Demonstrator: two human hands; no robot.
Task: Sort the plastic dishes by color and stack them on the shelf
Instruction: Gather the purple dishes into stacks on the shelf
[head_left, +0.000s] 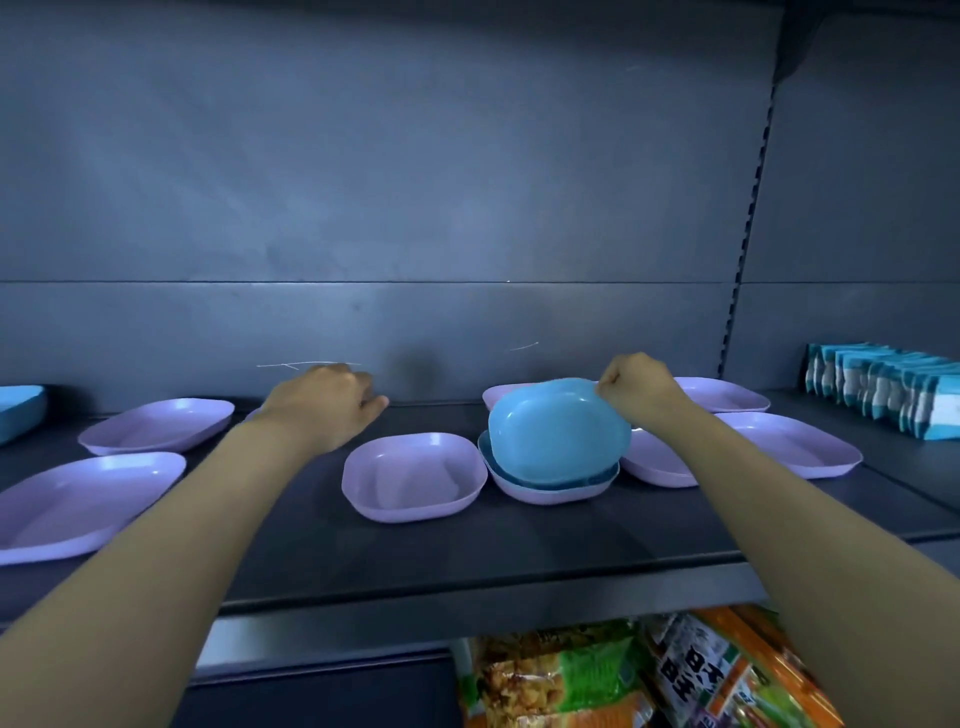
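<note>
Shelf (519, 530): carries all dishes.
Left: rear dish (156, 423) behind front dish (78, 501); tray (18, 410) at far-left edge.
Centre: centre dish (414, 475), nested pair (550, 488) just right of it.
On pair: tilted dish (556, 431), back rim in right hand (636, 387).
Right: right dishes (789, 449), then packs (883, 389).
Below shelf: bags (623, 670).
</note>
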